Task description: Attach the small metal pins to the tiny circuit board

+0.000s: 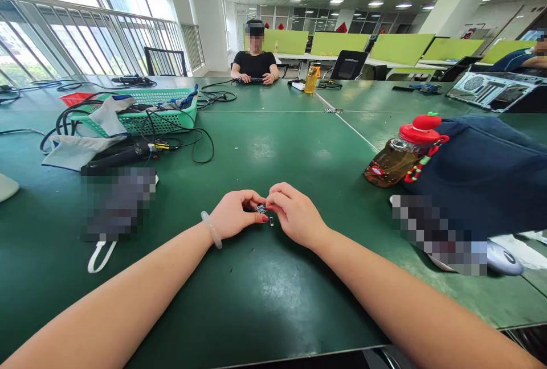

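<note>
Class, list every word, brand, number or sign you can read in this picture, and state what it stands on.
No text can be read.
Red-lidded bottle: small red-and-white mark low on its side, too blurred to read.
Far wall, right: red-and-white sign, too small to read.
Small cluster in the left hand: too small to show lettering.

Cables [222, 95] lie about a green basket [179, 119]; a red-lidded bottle [391, 158] stands beside dark-blue fabric [482, 169]
</note>
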Action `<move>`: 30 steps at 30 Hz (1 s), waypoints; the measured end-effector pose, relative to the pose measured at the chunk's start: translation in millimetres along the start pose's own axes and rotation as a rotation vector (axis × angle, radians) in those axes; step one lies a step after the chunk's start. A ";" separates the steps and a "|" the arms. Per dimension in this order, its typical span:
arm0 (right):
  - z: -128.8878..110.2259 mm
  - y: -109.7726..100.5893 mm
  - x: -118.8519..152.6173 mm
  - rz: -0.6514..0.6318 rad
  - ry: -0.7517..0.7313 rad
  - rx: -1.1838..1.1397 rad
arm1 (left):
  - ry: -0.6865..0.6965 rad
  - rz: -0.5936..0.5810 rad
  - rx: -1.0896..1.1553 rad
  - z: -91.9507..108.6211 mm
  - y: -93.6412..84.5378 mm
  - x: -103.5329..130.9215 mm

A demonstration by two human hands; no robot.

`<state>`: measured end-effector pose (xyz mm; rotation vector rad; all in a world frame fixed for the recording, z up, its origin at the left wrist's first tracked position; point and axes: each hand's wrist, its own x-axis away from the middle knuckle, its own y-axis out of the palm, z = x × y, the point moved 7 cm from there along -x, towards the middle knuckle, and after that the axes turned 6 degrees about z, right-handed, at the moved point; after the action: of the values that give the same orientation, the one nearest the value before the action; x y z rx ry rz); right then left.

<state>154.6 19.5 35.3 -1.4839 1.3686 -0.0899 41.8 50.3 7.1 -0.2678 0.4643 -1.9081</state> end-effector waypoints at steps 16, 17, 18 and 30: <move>3.3 0.7 1.8 -0.067 -0.014 0.050 | 0.029 -0.020 -0.074 1.5 -0.2 0.0; 7.2 -0.1 1.9 -0.079 0.026 0.053 | 0.028 -0.011 -0.080 -0.1 -1.2 -0.6; 11.8 0.3 2.4 -0.104 0.069 0.060 | 0.031 0.006 -0.100 -1.8 -2.8 -1.4; 27.7 22.5 12.4 -0.392 0.150 0.070 | 0.038 0.067 -0.248 -12.4 -9.2 -5.1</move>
<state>161.9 32.3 0.5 -1.6952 1.1606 -0.5004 31.1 60.4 0.3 -0.3732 0.7284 -1.7928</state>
